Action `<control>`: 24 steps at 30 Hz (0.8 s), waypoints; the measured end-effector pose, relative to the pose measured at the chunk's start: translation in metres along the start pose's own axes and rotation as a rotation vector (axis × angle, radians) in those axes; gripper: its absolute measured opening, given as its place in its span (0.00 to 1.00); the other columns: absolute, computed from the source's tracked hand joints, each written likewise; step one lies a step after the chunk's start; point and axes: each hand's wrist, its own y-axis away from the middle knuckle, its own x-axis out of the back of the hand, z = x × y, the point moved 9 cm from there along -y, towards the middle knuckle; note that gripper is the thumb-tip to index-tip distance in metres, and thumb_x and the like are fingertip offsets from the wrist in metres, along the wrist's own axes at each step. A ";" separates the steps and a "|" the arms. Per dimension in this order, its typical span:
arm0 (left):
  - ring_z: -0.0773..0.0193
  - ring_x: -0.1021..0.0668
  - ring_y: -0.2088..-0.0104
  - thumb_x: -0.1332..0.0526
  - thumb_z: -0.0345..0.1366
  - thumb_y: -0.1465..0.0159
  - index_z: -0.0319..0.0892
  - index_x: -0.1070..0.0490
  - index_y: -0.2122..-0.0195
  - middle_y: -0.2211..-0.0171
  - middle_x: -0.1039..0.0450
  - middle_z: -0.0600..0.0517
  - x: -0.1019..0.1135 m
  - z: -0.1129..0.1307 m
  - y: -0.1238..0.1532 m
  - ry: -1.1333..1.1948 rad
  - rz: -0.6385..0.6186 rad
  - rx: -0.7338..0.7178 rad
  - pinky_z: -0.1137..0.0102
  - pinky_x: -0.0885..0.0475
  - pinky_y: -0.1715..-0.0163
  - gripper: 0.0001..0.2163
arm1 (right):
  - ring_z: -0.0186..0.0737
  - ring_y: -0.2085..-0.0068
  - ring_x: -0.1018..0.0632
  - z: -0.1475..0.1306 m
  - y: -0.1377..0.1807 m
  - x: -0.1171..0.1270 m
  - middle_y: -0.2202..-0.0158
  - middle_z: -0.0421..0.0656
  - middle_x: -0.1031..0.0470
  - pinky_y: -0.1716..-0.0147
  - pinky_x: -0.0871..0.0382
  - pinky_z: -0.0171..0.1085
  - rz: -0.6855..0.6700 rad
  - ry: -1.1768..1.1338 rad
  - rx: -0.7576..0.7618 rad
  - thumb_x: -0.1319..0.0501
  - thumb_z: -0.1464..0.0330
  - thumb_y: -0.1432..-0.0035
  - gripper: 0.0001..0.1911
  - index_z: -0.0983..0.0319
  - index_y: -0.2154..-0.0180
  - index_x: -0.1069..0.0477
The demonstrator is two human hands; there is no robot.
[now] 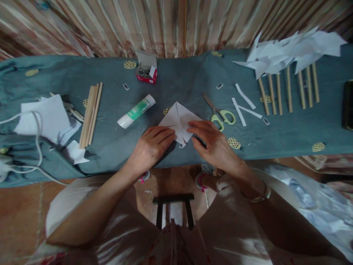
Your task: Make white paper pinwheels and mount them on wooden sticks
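Note:
A white square of folded paper (178, 118) lies on the teal cloth (176, 79) in front of me, turned like a diamond with creases across it. My left hand (150, 145) rests on the cloth at its left corner, fingers stretched flat and touching the paper's edge. My right hand (212, 141) presses down on the paper's right lower part with fingers extended. Neither hand grips anything.
A glue stick (136, 110) lies left of the paper, green-handled scissors (220, 113) right of it with paper strips (244, 106). A red box of pins (146, 70) stands behind. Wooden sticks (91, 114) and paper sheets (45, 117) lie left. Finished paper pinwheels (289, 55) on sticks lie far right.

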 end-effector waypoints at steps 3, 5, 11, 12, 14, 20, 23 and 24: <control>0.52 0.21 0.47 0.45 0.32 0.28 0.39 0.26 0.49 0.51 0.20 0.42 0.000 -0.002 -0.001 0.020 0.008 0.028 0.55 0.24 0.50 0.12 | 0.50 0.43 0.25 -0.002 0.002 0.000 0.44 0.50 0.24 0.42 0.29 0.54 0.007 -0.020 -0.028 0.42 0.73 0.38 0.15 0.59 0.51 0.26; 0.52 0.21 0.49 0.45 0.32 0.28 0.38 0.26 0.50 0.52 0.20 0.42 0.000 -0.001 0.000 0.025 0.017 0.035 0.56 0.24 0.51 0.11 | 0.50 0.42 0.25 -0.004 0.003 0.001 0.43 0.49 0.24 0.41 0.29 0.54 0.018 -0.033 -0.031 0.40 0.72 0.39 0.14 0.58 0.51 0.26; 0.55 0.19 0.55 0.41 0.28 0.31 0.36 0.26 0.53 0.55 0.19 0.43 0.005 0.023 0.008 0.025 0.083 -0.039 0.60 0.21 0.54 0.08 | 0.49 0.41 0.26 -0.010 0.011 0.002 0.43 0.48 0.25 0.42 0.30 0.53 0.001 -0.148 -0.028 0.36 0.70 0.39 0.08 0.57 0.56 0.25; 0.56 0.19 0.55 0.41 0.28 0.32 0.36 0.26 0.54 0.55 0.19 0.43 0.005 0.026 0.009 0.026 0.092 -0.046 0.60 0.21 0.55 0.08 | 0.49 0.41 0.26 -0.011 0.012 0.001 0.42 0.48 0.26 0.41 0.31 0.53 -0.004 -0.162 -0.024 0.36 0.69 0.39 0.07 0.57 0.58 0.25; 0.56 0.19 0.55 0.40 0.27 0.32 0.35 0.26 0.54 0.55 0.19 0.43 0.006 0.029 0.010 0.030 0.102 -0.057 0.61 0.21 0.55 0.08 | 0.49 0.40 0.26 -0.011 0.014 0.000 0.42 0.46 0.26 0.41 0.31 0.53 0.000 -0.176 -0.022 0.36 0.69 0.38 0.03 0.56 0.61 0.24; 0.56 0.19 0.56 0.37 0.28 0.34 0.34 0.26 0.54 0.57 0.19 0.43 0.008 0.029 0.009 0.085 0.144 -0.034 0.61 0.21 0.55 0.08 | 0.51 0.41 0.26 -0.007 0.013 -0.006 0.42 0.47 0.25 0.42 0.31 0.55 0.037 -0.195 -0.084 0.36 0.70 0.39 0.03 0.57 0.66 0.24; 0.56 0.19 0.57 0.37 0.29 0.34 0.34 0.27 0.52 0.59 0.19 0.43 0.009 0.027 0.009 0.130 0.168 0.015 0.61 0.20 0.55 0.10 | 0.52 0.41 0.26 -0.005 0.013 -0.006 0.43 0.47 0.25 0.43 0.30 0.57 0.082 -0.178 -0.122 0.36 0.71 0.41 0.03 0.57 0.67 0.25; 0.57 0.19 0.57 0.37 0.29 0.34 0.34 0.28 0.51 0.59 0.19 0.43 0.008 0.027 0.009 0.146 0.168 0.022 0.61 0.20 0.55 0.11 | 0.52 0.41 0.26 -0.005 0.012 -0.006 0.43 0.48 0.25 0.43 0.30 0.57 0.093 -0.168 -0.128 0.36 0.71 0.41 0.04 0.57 0.68 0.25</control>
